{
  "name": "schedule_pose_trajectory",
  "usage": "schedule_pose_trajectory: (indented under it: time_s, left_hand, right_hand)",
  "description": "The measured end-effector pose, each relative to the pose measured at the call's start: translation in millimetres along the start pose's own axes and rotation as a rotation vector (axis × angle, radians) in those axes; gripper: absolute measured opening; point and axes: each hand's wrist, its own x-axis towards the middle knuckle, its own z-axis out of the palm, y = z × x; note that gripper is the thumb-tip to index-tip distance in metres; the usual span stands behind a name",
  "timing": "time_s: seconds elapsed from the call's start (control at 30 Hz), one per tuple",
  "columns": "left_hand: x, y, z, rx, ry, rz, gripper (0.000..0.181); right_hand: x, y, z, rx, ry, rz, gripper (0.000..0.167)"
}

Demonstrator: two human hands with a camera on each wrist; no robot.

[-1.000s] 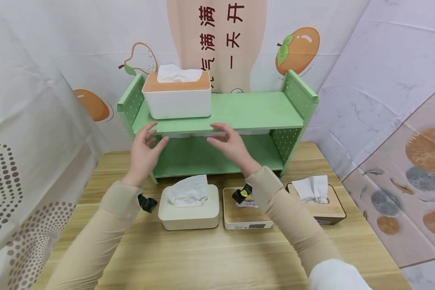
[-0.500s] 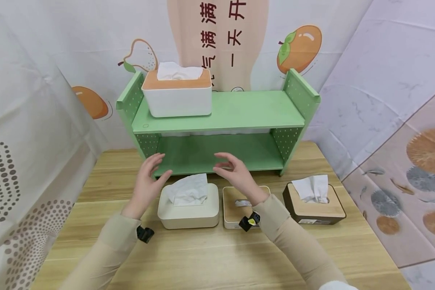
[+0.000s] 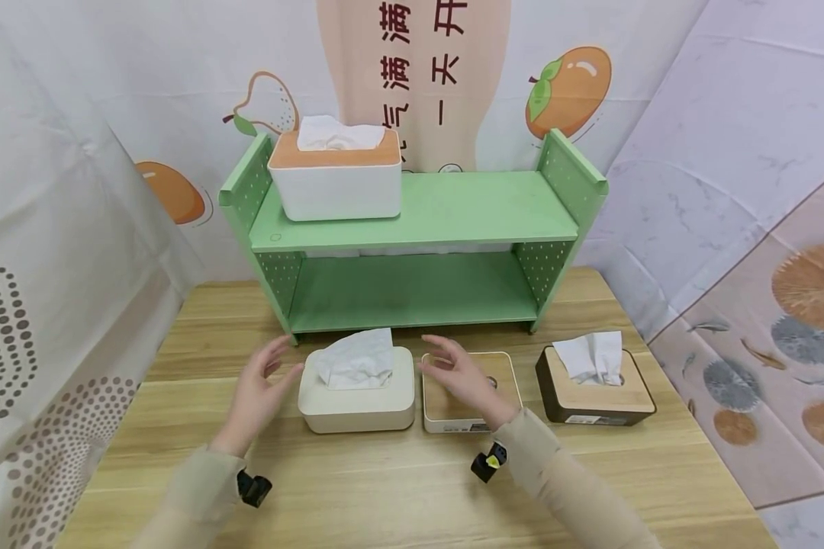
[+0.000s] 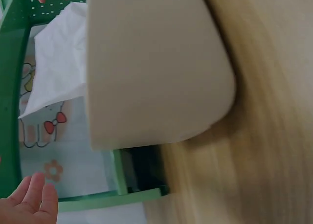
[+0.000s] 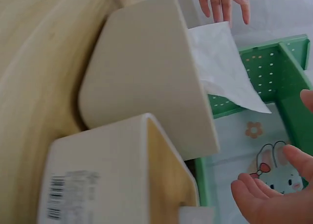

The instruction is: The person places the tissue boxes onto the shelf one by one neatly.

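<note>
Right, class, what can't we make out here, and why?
Area under the tissue on the cream box: head view, tissue hides it.
Barcode on the middle box: right wrist view, blurred.
Label on the dark box: head view, too small to read.
Rest of left sleeve: head view, cut off by bottom edge.

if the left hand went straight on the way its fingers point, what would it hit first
Probably the green two-tier shelf with perforated sides, at its lower left front; height is unclear, so the thumb of the left hand might brush the rounded cream tissue box first.
</note>
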Motion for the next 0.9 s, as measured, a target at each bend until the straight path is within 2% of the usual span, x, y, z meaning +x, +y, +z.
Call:
schedule_pose_trajectory:
  time_s: [0.13,0.33,0.6,0.67,0.9]
  left_hand:
    - [-5.3,-11.2,3.8,-0.01,-0.037,-0.024,0.052]
    - [-12.9,-26.1,9.7,-0.001,-0.132,-0.103,0.06]
    - [-20.2,-36.9,17.6,-0.044,-0.212,-0.197,0.066]
    - [-21.0,-39.1,20.2,-0.058,-0.222,-0.209,0.068]
    - [-23.5,-47.2,26.9,-0.079,-0.234,-0.221,0.071]
  right_hand:
    - [-2.8,11.6,5.8,-0.013,-0.006,0.001,0.056]
    - [-6.1,22.7,14.7,-0.004,-0.066,-0.007,0.066]
    - [-9.3,24.9,25.7,0.022,-0.086,-0.029,0.071]
    - [-10.5,24.1,28.3,0.018,-0.086,-0.029,0.072]
    - [-13.2,22.7,38.4,-0.094,-0.097,-0.045,0.075]
